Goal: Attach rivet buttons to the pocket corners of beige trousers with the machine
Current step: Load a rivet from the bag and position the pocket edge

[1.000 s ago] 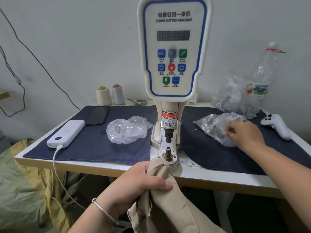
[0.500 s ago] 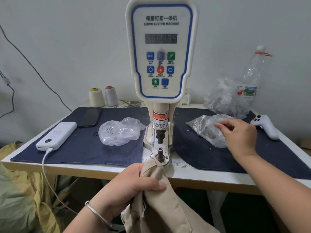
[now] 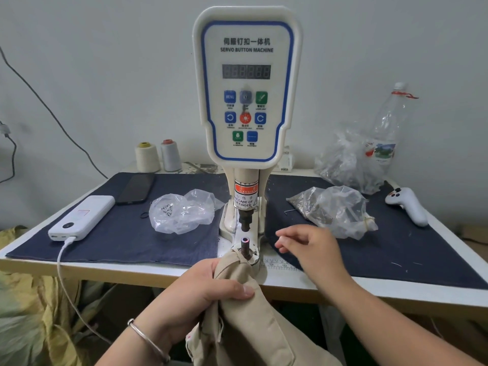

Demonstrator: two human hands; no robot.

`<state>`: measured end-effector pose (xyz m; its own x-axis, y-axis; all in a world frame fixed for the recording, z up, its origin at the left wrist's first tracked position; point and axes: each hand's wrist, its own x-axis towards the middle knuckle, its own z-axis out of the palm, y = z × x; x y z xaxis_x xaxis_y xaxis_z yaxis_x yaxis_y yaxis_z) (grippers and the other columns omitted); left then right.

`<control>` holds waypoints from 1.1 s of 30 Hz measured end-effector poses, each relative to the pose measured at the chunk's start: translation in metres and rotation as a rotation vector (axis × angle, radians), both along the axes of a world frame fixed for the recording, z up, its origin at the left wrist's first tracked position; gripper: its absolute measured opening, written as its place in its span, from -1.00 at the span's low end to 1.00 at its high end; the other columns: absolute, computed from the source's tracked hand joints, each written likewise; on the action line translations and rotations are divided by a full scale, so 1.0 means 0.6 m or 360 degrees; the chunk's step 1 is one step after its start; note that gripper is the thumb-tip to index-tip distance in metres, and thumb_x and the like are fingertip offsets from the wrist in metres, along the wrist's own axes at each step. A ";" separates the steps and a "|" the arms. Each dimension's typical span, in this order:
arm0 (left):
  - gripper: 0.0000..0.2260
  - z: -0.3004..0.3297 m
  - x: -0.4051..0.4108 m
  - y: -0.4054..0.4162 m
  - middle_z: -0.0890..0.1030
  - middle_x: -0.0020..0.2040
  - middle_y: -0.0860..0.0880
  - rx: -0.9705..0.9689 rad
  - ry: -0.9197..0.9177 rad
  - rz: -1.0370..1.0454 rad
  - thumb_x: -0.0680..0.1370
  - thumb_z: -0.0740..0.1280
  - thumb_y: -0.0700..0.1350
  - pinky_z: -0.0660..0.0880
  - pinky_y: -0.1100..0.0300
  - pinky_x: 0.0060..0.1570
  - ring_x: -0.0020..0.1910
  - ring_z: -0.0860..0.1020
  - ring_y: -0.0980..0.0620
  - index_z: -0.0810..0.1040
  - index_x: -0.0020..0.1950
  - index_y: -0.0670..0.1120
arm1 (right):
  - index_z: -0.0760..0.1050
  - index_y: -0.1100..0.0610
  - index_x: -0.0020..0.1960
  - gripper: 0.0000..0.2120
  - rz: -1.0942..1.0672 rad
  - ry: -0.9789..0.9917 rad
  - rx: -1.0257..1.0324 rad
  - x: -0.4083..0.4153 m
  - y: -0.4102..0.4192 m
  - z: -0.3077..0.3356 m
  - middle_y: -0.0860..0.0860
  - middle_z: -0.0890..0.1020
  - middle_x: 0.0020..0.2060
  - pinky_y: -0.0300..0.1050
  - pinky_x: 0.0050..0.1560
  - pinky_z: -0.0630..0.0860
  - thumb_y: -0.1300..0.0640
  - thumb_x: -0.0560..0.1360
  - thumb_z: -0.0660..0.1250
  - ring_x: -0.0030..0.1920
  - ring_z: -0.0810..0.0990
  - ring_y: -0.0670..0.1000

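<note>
The beige trousers (image 3: 253, 326) hang off the table's front edge, and my left hand (image 3: 200, 294) grips a bunched fold of them, thumb on top. The fold's top lies against the base of the lower die post (image 3: 245, 247) of the servo button machine (image 3: 247, 88). My right hand (image 3: 311, 252) hovers just right of the post with fingers curled towards it. It is blurred, and I cannot tell whether it pinches a rivet. A clear bag of metal rivets (image 3: 335, 210) lies behind that hand.
A second clear bag (image 3: 182, 212) with a few small parts lies left of the machine on the dark denim mat (image 3: 126, 239). A power bank (image 3: 81, 217), a phone (image 3: 136, 187), two thread cones (image 3: 146, 157), a plastic bottle (image 3: 388, 128) and a white controller (image 3: 408, 207) are also here.
My right hand has left the rivet bag and moved left and nearer, down to the die post. My left hand keeps its grip on the trousers.
</note>
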<state>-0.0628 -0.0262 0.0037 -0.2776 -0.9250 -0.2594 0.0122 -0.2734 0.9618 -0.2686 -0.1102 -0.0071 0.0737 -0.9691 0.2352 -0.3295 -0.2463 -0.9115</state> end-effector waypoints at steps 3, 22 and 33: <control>-0.58 -0.002 0.003 -0.003 0.57 0.12 -0.48 0.0022 0.0063 0.0015 0.31 0.49 -0.27 0.58 0.04 0.01 -0.04 0.62 -0.23 0.53 0.08 -0.45 | 0.64 0.07 -0.20 -0.77 0.0037 -0.0083 0.0022 0.016 0.009 0.004 0.00 0.70 -0.35 -0.40 -0.23 0.52 0.37 0.47 0.38 -0.33 0.67 -0.10; -0.55 0.000 0.007 -0.005 0.54 0.13 -0.51 0.0012 0.0052 0.0062 0.30 0.51 -0.24 0.54 0.03 0.01 -0.04 0.61 -0.24 0.50 0.06 -0.48 | 0.68 0.06 -0.18 -0.82 -0.0035 -0.0197 0.0108 0.016 0.019 0.022 0.02 0.71 -0.33 -0.39 -0.21 0.55 0.32 0.44 0.44 -0.24 0.69 -0.03; -0.57 -0.005 0.010 -0.010 0.56 0.13 -0.50 0.0018 0.0099 0.0036 0.31 0.51 -0.24 0.54 -0.02 0.09 0.01 0.61 -0.28 0.53 0.07 -0.45 | 0.66 0.05 -0.23 -0.79 -0.0088 -0.0175 0.0109 0.009 0.021 0.017 -0.05 0.69 -0.36 -0.42 -0.32 0.49 0.33 0.45 0.40 -0.29 0.66 -0.10</control>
<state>-0.0566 -0.0323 0.0006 -0.2723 -0.9283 -0.2530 0.0780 -0.2834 0.9558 -0.2630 -0.0979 0.0031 -0.0026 -0.9850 0.1723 -0.2382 -0.1667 -0.9568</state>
